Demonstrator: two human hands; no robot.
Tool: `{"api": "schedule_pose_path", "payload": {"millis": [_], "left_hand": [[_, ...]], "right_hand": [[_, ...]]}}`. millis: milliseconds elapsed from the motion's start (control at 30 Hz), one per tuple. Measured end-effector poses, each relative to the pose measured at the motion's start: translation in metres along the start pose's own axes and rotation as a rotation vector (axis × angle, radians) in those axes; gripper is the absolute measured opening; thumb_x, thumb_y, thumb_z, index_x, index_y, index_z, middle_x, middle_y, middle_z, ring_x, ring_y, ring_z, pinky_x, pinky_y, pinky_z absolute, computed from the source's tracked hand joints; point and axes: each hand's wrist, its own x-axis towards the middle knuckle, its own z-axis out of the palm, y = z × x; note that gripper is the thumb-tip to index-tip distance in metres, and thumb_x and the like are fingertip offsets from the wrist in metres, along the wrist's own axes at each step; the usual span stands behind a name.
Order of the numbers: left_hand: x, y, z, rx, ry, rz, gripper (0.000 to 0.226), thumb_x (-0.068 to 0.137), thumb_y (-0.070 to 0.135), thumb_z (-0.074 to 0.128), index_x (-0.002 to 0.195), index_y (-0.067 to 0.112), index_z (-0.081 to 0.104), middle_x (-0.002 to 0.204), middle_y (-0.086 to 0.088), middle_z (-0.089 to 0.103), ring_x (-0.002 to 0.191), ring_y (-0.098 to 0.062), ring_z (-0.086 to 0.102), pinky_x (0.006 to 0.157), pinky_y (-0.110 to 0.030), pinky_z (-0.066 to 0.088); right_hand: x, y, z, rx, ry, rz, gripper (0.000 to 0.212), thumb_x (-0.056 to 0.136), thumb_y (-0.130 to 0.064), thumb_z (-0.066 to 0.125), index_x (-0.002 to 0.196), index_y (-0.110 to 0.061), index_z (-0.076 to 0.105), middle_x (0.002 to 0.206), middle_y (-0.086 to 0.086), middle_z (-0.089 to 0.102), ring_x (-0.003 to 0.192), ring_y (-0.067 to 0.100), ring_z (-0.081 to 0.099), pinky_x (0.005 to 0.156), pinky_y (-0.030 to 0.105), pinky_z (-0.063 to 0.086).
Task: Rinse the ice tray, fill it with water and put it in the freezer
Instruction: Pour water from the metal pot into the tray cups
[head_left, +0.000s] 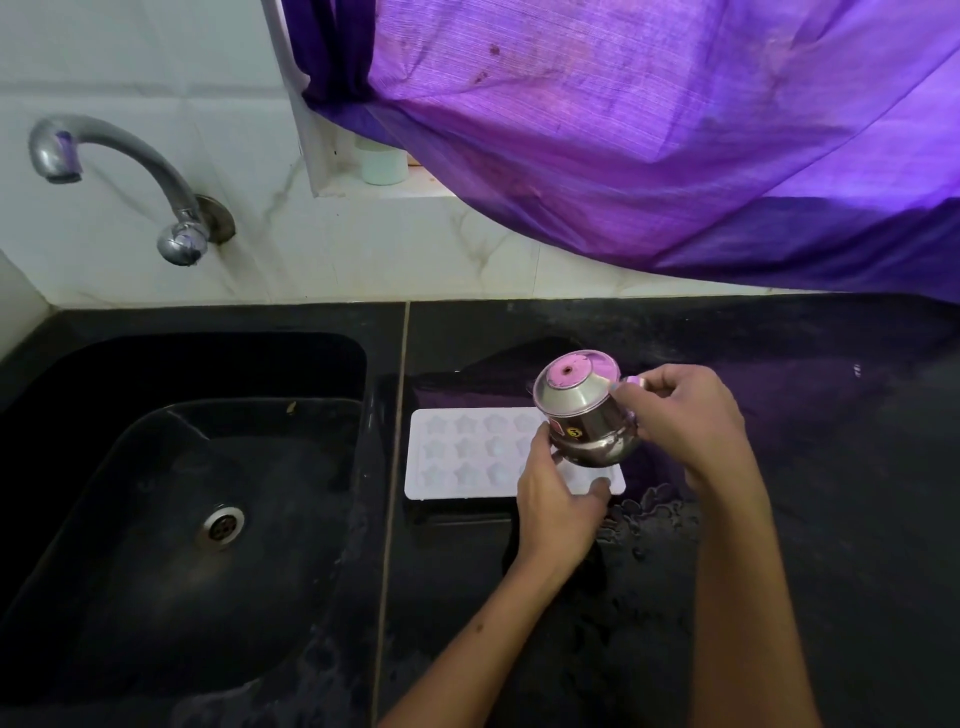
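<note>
A white ice tray (467, 452) with star-shaped cells lies flat on the black counter, just right of the sink. A small steel pot (584, 410) hangs tilted above the tray's right end, its mouth facing up and back. My right hand (680, 415) grips the pot by its rim and handle side. My left hand (558, 499) supports the pot's underside, with the thumb resting at the tray's front right corner. The tray's right cells are hidden under the pot and my left hand.
A black sink (182, 493) with a metal drain (221, 525) lies to the left. A steel tap (114, 176) juts from the white tiled wall above it. A purple curtain (649, 130) hangs over the counter's back. Water spots wet the counter (831, 467) near the tray.
</note>
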Motion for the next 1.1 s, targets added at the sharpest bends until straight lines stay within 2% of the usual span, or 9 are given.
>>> {"api": "schedule_pose_path", "payload": {"millis": [233, 400, 767, 933, 1100], "left_hand": [[-0.001, -0.002, -0.004, 0.004, -0.008, -0.044, 0.064, 0.075, 0.009, 0.070, 0.131, 0.022, 0.044, 0.120, 0.010, 0.058, 0.116, -0.007, 0.053, 0.097, -0.029, 0.046], [-0.003, -0.002, -0.006, 0.017, -0.011, -0.056, 0.065, 0.074, 0.009, 0.070, 0.132, 0.020, 0.043, 0.122, 0.006, 0.059, 0.116, -0.010, 0.054, 0.097, -0.032, 0.047], [-0.007, -0.003, -0.008, 0.015, -0.044, -0.074, 0.067, 0.074, 0.010, 0.069, 0.134, 0.021, 0.042, 0.123, 0.005, 0.059, 0.119, -0.010, 0.053, 0.099, -0.033, 0.047], [-0.010, -0.003, -0.011, -0.001, -0.034, -0.065, 0.066, 0.074, 0.010, 0.069, 0.133, 0.022, 0.042, 0.122, 0.005, 0.059, 0.119, -0.009, 0.052, 0.099, -0.034, 0.047], [-0.012, 0.000, -0.014, -0.018, -0.006, -0.034, 0.069, 0.076, 0.009, 0.069, 0.136, 0.024, 0.040, 0.129, 0.007, 0.056, 0.122, -0.008, 0.050, 0.101, -0.032, 0.044]], "right_hand": [[-0.004, -0.010, 0.004, -0.101, -0.037, -0.034, 0.011, 0.080, -0.027, 0.067, 0.075, -0.018, 0.067, 0.073, -0.005, 0.067, 0.081, 0.020, 0.064, 0.081, 0.040, 0.051], [-0.005, -0.011, 0.006, -0.125, -0.061, -0.045, 0.013, 0.081, -0.029, 0.067, 0.071, -0.022, 0.063, 0.075, -0.006, 0.066, 0.084, 0.020, 0.063, 0.085, 0.045, 0.050], [-0.010, -0.012, 0.005, -0.128, -0.046, -0.027, 0.016, 0.081, -0.028, 0.067, 0.067, -0.022, 0.062, 0.072, -0.007, 0.065, 0.083, 0.020, 0.062, 0.083, 0.044, 0.050], [-0.014, -0.011, 0.004, -0.086, -0.026, -0.005, 0.017, 0.079, -0.028, 0.066, 0.073, -0.013, 0.069, 0.068, -0.005, 0.067, 0.077, 0.019, 0.064, 0.082, 0.044, 0.052], [-0.016, -0.009, 0.004, -0.001, 0.007, 0.000, 0.021, 0.080, -0.031, 0.067, 0.065, -0.017, 0.065, 0.066, -0.004, 0.068, 0.076, 0.023, 0.067, 0.081, 0.050, 0.055]]}}
